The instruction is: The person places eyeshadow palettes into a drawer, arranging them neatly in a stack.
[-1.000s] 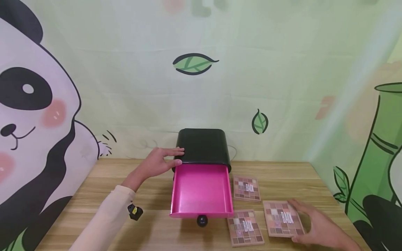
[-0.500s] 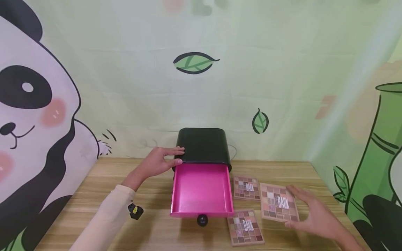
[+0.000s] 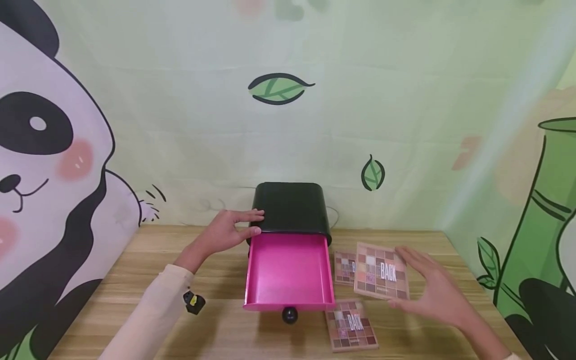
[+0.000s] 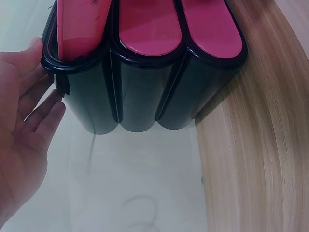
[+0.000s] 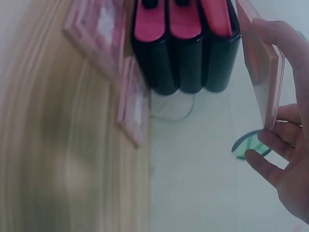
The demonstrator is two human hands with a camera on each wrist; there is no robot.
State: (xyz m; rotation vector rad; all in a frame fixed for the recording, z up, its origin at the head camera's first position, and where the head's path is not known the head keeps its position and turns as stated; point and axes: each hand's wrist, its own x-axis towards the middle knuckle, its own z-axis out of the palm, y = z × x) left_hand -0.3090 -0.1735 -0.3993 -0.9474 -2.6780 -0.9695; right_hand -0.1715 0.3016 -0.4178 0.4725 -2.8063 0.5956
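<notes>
A black cabinet (image 3: pixel 290 207) stands on the wooden table with its pink top drawer (image 3: pixel 290 272) pulled out and bare inside. My left hand (image 3: pixel 225 232) rests on its left top edge, fingers nearly straight; the left wrist view shows thumb and fingers against the cabinet's side (image 4: pixel 87 99). My right hand (image 3: pixel 434 287) pinches an eyeshadow palette (image 3: pixel 380 272) marked "BACK" by its right side, raised and tilted, right of the drawer. In the right wrist view the palette (image 5: pixel 263 67) sits between thumb and fingertips. It partly covers a second palette (image 3: pixel 344 267); a third (image 3: pixel 351 327) lies nearer the front.
A round black knob (image 3: pixel 290 315) juts from the drawer front. Two closed pink drawer fronts (image 4: pixel 152 29) sit below it, seen in the left wrist view. A printed panda cloth (image 3: pixel 202 125) hangs behind the table. A small black device (image 3: pixel 194 302) is at the left sleeve.
My right hand has lifted the palette off the table and carried it up and leftward, over the back palette. My left hand stays on the cabinet.
</notes>
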